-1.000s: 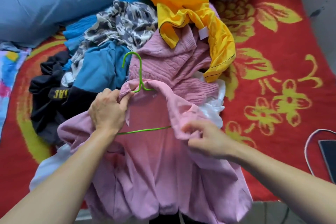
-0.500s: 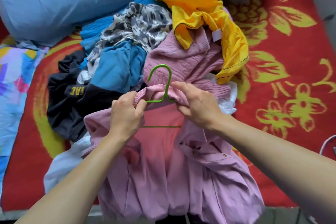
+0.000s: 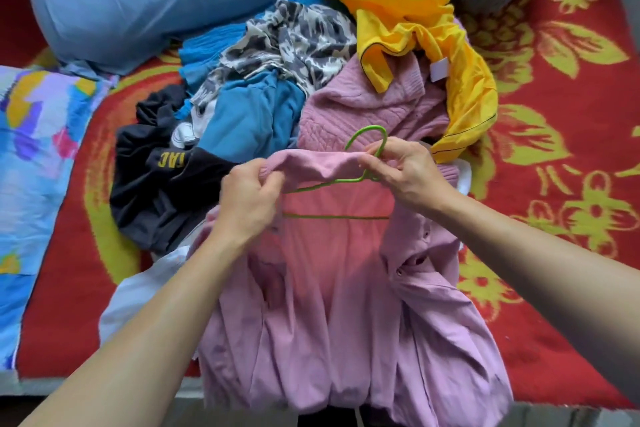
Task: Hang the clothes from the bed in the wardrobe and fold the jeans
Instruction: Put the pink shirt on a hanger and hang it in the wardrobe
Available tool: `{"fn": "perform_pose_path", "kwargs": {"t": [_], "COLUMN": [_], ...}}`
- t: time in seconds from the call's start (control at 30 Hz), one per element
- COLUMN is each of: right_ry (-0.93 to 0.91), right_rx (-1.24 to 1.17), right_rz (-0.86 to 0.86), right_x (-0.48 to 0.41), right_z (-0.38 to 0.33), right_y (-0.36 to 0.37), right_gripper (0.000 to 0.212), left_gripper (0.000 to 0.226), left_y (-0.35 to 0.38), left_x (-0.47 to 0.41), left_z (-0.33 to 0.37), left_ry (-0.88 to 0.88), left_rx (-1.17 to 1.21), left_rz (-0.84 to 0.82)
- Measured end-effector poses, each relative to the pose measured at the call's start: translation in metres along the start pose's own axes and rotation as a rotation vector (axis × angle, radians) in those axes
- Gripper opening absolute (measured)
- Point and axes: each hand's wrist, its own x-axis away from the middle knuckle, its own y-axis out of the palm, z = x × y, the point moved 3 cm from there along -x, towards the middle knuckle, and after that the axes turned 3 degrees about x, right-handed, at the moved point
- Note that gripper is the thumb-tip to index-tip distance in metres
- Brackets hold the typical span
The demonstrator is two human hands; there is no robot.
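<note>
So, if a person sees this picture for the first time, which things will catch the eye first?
In the middle, two hands fit a green hanger into a pink shirt: the left hand grips the collar, the right hand pinches the hanger below its hook. Behind them, a bright yellow garment tops the clothes pile, all on a red blanket with yellow flowers.
</note>
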Motion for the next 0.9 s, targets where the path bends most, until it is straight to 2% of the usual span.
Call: {"fn": "perform_pose_path", "kwargs": {"t": [0.07, 0.1, 0.17, 0.2, 0.3, 0.37, 0.43, 0.5, 0.6, 0.67, 0.77, 0.9], "right_ry": [0.002, 0.01, 0.04, 0.042, 0.022, 0.005, -0.014, -0.055, -0.121, -0.178, -0.283, -0.424], "right_rx": [-0.096, -0.134, -0.177, -0.194, -0.213, -0.225, -0.236, -0.197, -0.127, -0.127, -0.151, -0.111], "right_rz": [-0.055, -0.079, -0.086, -0.073, -0.036, -0.036, -0.045, -0.03, 0.005, 0.042, 0.085, 0.061], "right_x": [-0.003, -0.004, -0.002, 0.0, 0.008, 0.015, 0.02, 0.026, 0.038, 0.049, 0.07, 0.096], "right_z": [-0.013, -0.017, -0.02, -0.022, -0.037, -0.06, -0.088, -0.12, -0.171, -0.205, -0.254, -0.311], "right_y": [0.005, 0.005, -0.002, -0.009, -0.032, -0.048, -0.067, -0.091, -0.137, -0.17, -0.217, -0.257], "right_gripper": [0.017, 0.018, 0.021, 0.024, 0.027, 0.028, 0.029, 0.039, 0.059, 0.048, 0.036, 0.034], "left_gripper": [0.019, 0.015, 0.02, 0.022, 0.041, 0.059, 0.067, 0.072, 0.059, 0.048, 0.05, 0.043], "left_y": [0.015, 0.018, 0.013, 0.006, -0.015, -0.023, -0.032, -0.045, -0.084, -0.114, -0.156, -0.204], "left_x": [0.008, 0.01, 0.012, 0.011, 0.01, 0.009, 0.01, 0.014, 0.03, 0.04, 0.063, 0.103], "left_z": [0.018, 0.02, 0.015, 0.009, 0.003, 0.018, 0.048, 0.078, 0.127, 0.154, 0.197, 0.255], "left_ry": [-0.021, -0.059, -0.131, -0.112, 0.057, 0.115, 0.14, 0.189, 0.287, 0.338, 0.409, 0.317], "left_rx": [0.225, 0.314, 0.418, 0.378, 0.047, 0.023, 0.03, -0.035, -0.012, 0.065, 0.176, 0.503], "left_rz": [-0.187, -0.237, -0.229, -0.164, 0.016, -0.048, -0.156, -0.223, -0.22, -0.179, -0.145, -0.17]}}
